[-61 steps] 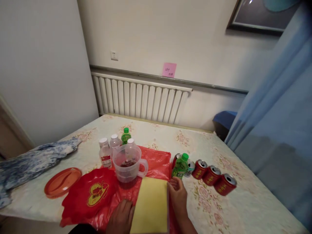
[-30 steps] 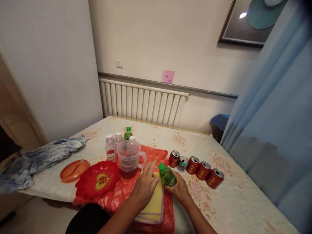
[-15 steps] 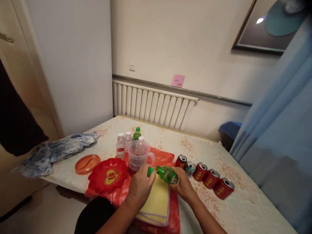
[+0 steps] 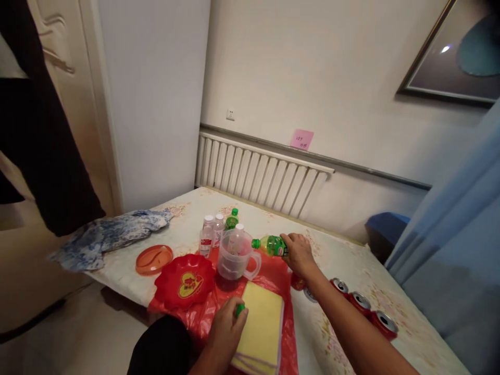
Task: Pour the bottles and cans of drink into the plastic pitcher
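The right hand [image 4: 299,252] is grasping a green soda bottle [image 4: 270,245] lying sideways, mouth pointing left, just right of the clear jug's [image 4: 236,259] rim. The left hand [image 4: 226,324], nearer, is pinching its green cap [image 4: 239,309].

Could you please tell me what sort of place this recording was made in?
Most likely a room in a home: a white radiator along the wall, a framed picture above, a panelled door, and a table under a floral cloth.

Warm, fairly dim indoor light; a lamp glares off the framed picture [image 4: 453,57]. Edges bend and soften, and shadows are faint.
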Motion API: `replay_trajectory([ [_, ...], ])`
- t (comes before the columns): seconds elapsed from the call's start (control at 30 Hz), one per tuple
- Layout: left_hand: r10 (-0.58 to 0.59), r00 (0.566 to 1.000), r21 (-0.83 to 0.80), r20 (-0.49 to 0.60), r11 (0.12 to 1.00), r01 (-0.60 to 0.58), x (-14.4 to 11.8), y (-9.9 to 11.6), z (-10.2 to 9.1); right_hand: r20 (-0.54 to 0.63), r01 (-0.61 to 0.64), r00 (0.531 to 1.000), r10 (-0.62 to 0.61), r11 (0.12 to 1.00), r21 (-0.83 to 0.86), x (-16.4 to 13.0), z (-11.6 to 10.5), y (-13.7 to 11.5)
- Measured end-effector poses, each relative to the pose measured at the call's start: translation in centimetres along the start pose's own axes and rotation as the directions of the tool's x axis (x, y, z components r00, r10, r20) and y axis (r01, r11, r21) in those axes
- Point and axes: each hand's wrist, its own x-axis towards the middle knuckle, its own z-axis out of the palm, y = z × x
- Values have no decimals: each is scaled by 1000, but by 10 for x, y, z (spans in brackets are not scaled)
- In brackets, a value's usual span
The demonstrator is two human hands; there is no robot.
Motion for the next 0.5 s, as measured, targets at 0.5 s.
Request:
replay_trajectory([
  [0.5,-25,1000,-50,5,998,26,-4,-27,0,32,228,973,-227,942,-246,45,-31,-22],
])
